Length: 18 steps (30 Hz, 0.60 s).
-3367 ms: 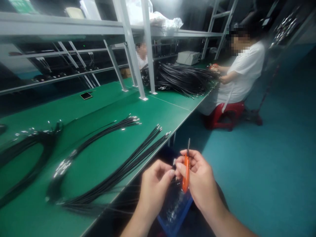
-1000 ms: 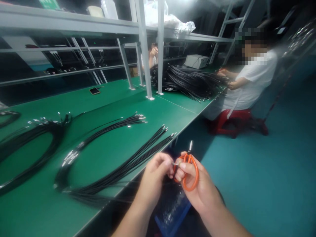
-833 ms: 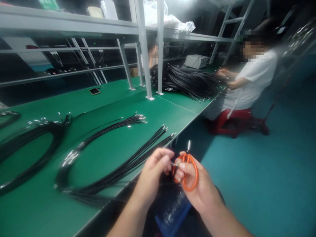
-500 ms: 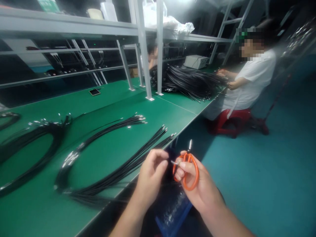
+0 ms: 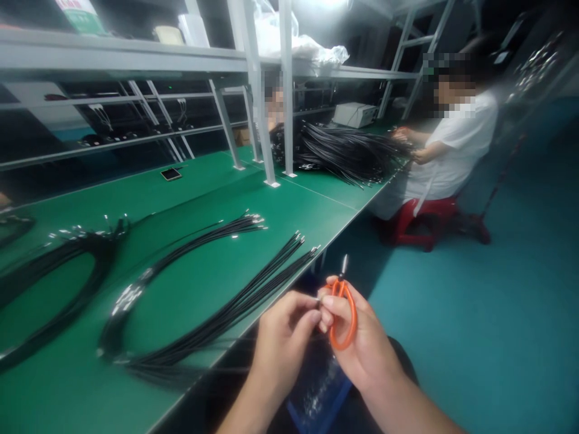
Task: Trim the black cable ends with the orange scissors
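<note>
My right hand (image 5: 368, 337) is wrapped round a pair of orange-handled scissors (image 5: 354, 331), whose metal blades point up and away from me. Its thumb and forefinger also pinch a small silver-tipped piece (image 5: 318, 301), perhaps a cable end. Against that same piece, my left hand (image 5: 280, 337) closes thumb and fingertips in a pinch, so both hands meet just off the table's front edge. What lies between the fingertips is mostly covered. Left of my hands, a curved bundle of black cables (image 5: 217, 310) with silver tips rests on the green table (image 5: 199, 265).
More black cable coils (image 5: 90, 253) lie at the left. A large cable pile (image 5: 348, 147) sits farther back, beside a co-worker (image 5: 465, 144) on a red stool (image 5: 420, 223). Shelf posts (image 5: 266, 132) stand on the table. Below my hands is a blue bin (image 5: 316, 392).
My left hand has moved right and closed its fingertips at the small silver-tipped piece, having been apart from it. The scissors stay in my right hand. The view has shifted slightly.
</note>
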Motion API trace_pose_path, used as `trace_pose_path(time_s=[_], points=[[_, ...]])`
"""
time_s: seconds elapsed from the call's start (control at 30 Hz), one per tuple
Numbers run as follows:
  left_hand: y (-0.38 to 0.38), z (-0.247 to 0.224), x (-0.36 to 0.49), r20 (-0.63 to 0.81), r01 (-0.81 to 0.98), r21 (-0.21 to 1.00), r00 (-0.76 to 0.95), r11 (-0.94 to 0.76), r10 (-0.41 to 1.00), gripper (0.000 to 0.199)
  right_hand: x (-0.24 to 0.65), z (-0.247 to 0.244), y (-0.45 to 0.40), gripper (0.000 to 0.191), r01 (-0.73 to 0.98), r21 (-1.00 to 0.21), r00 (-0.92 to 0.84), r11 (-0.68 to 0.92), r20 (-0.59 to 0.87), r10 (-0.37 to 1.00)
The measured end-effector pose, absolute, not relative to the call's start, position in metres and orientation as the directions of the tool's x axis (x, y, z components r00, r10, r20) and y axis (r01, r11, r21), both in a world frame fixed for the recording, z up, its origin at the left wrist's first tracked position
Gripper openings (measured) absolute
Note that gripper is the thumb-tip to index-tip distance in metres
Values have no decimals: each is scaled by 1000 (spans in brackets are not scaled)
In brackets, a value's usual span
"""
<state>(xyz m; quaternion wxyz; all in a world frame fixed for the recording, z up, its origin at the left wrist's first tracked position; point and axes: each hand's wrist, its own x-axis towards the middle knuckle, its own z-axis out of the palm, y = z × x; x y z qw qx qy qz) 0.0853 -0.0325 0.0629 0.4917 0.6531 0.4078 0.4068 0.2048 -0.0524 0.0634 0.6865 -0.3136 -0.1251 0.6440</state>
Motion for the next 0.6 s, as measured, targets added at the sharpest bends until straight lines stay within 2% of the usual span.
trace_pose_path(time_s=[0.13, 0.4, 0.5, 0.6], points=[[-33, 59, 87, 108, 77, 987, 308, -137, 945, 10, 205, 65, -52, 25, -760, -649, 140, -34, -214, 967], [-33, 58, 84, 76, 63, 993, 306, -100, 949, 12, 204, 65, -52, 32, -568, -822, 267, 53, -123, 956], [-32, 57, 83, 51, 29, 998, 294, -62, 954, 14, 208, 59, -57, 28, -369, -923, 383, 107, -46, 923], [-32, 57, 82, 36, 15, 999, 309, -42, 950, 17, 213, 56, -60, 28, -137, -972, 439, 193, 115, 891]])
